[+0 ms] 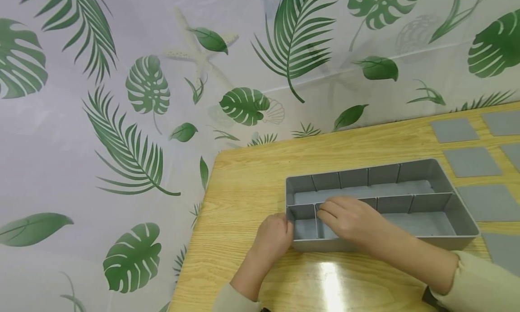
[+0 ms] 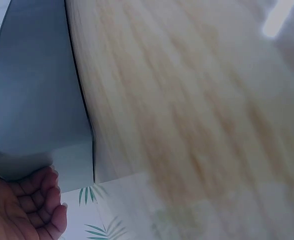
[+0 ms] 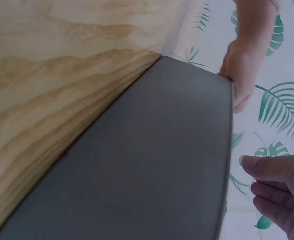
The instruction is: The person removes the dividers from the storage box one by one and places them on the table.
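A grey divided organizer box [image 1: 386,244] stands on the wooden table, with a long partition between its back and front rows. My left hand [image 1: 273,236] holds the box's left end; in the left wrist view its curled fingers [image 2: 49,200] lie against the end wall. Over the front row, my right hand [image 1: 350,218] pinches a thin grey divider [image 1: 319,224] near the left end. In the right wrist view the box's outer front wall [image 3: 152,150] hides what lies between the right thumb [image 3: 262,167] and fingers.
Several flat grey square panels [image 1: 473,162] lie on the table [image 1: 243,190] to the right of the box. A leaf-patterned sheet [image 1: 227,68] hangs behind the table and along its left side. Light glares off the tabletop in front of the box.
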{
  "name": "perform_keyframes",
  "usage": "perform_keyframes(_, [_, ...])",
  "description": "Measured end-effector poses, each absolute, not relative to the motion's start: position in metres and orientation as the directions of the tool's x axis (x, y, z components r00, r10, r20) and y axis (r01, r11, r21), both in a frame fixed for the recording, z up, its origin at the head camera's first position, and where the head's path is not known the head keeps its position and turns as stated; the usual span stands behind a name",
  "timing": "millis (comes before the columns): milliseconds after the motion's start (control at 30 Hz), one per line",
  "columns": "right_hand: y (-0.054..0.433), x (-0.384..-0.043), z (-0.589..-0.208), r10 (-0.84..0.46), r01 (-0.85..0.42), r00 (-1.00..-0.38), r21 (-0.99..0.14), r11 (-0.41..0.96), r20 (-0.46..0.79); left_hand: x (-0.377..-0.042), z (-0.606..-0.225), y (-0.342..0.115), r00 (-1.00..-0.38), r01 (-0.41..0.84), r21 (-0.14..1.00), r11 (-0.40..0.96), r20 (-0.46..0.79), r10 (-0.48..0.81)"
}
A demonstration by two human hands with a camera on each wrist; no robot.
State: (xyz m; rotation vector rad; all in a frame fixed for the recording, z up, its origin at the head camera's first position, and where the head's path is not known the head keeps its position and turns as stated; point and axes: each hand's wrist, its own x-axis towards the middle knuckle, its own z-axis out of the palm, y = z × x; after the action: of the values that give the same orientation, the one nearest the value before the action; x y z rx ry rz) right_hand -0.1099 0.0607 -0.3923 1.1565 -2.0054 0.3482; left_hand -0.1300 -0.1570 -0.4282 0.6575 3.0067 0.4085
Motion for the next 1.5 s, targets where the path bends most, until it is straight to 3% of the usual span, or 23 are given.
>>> perform_keyframes(133, [0.054, -0.115, -0.396, -0.639, -0.816, -0.305, 0.152, 0.557, 0.706, -0.131, -0.429, -0.157, -0.909, 0.407, 0.266, 0.874, 0.023, 0.416])
perform_keyframes(367, [0.042, -0.128, -0.405, -0.736, -0.801, -0.269, 0.280, 0.529, 0.621, -0.132, -0.429, -0.156, -0.908, 0.411, 0.258, 0.874, 0.025, 0.419])
perform_keyframes(600, [0.035, -0.135, -0.410, -0.807, -0.805, -0.267, 0.339, 0.488, 0.527, -0.131, -0.428, -0.156, -0.907, 0.411, 0.252, 0.876, 0.017, 0.420])
perform_keyframes(933, [0.039, -0.138, -0.410, -0.862, -0.854, -0.297, 0.290, 0.433, 0.411, -0.131, -0.427, -0.155, -0.909, 0.409, 0.251, 0.877, 0.024, 0.417])
perform_keyframes(1133, [0.040, -0.141, -0.407, -0.892, -0.841, -0.280, 0.357, 0.406, 0.354, -0.131, -0.427, -0.154, -0.907, 0.413, 0.264, 0.872, 0.032, 0.420])
perform_keyframes(1500, [0.040, -0.141, -0.393, -0.898, -0.846, -0.246, 0.371, 0.382, 0.364, -0.128, -0.425, -0.154, -0.911, 0.402, 0.274, 0.873, 0.021, 0.413])
